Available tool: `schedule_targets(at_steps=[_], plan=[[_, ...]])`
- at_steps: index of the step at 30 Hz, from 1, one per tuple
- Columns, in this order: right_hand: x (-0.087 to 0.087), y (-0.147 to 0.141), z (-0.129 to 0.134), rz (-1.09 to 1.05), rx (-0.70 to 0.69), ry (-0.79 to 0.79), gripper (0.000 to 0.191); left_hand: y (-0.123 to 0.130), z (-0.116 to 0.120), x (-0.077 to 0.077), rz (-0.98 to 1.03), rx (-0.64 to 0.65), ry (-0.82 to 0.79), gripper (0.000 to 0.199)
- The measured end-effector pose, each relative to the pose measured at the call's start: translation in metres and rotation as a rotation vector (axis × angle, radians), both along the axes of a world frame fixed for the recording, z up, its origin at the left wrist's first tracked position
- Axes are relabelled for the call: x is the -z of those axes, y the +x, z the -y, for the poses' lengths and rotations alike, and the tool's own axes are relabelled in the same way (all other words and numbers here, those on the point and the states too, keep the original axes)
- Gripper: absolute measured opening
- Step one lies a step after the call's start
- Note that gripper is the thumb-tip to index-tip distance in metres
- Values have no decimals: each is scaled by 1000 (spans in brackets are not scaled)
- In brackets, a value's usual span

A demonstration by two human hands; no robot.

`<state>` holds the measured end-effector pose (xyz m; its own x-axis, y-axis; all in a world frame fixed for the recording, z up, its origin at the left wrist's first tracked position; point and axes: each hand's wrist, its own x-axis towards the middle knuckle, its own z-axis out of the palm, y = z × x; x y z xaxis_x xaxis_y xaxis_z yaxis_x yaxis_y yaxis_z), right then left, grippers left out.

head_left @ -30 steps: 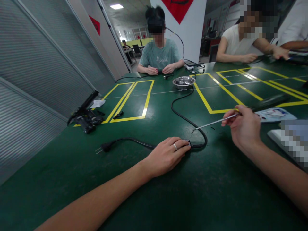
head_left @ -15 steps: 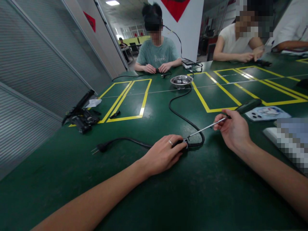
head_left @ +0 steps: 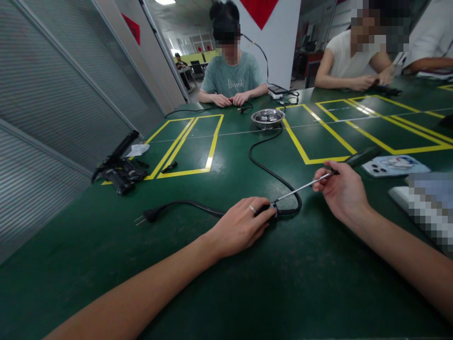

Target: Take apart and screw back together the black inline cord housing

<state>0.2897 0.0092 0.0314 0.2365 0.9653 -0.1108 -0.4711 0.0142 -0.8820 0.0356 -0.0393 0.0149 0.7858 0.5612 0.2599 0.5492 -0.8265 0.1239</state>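
A small black housing (head_left: 272, 208) on a black cord (head_left: 271, 172) is lying near the middle of the green table (head_left: 226, 302), mostly hidden under the person's left hand (head_left: 244, 223), whose grip is holding it down. The right hand (head_left: 343, 191) is gripping a screwdriver (head_left: 304, 189); its shaft is slanting down to the left, with the tip at the housing, though whether they are touching is hard to tell. The cord is running left to a two-pin plug (head_left: 151, 216) and curving on the right toward a metal bowl (head_left: 268, 123) farther off. A phone (head_left: 396, 166) is lying right of the screwdriver, and black parts (head_left: 122, 177) are piling up at the left. On the far side, a co-worker in a green shirt (head_left: 230, 78) is sitting with both hands together.
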Motion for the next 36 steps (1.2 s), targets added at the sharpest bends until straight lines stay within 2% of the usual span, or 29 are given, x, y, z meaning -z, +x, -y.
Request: schedule_targets(at_steps=[17, 28, 36], plan=[[4, -1, -1, -22, -17, -36, 7, 1, 0, -1, 13, -19, -20, 35], [4, -3, 1, 38, -10, 42, 5, 3, 1, 0, 11, -44, -18, 35], [8, -1, -1, 70, 32, 58, 7, 2, 0, 0, 7, -70, -80, 35]])
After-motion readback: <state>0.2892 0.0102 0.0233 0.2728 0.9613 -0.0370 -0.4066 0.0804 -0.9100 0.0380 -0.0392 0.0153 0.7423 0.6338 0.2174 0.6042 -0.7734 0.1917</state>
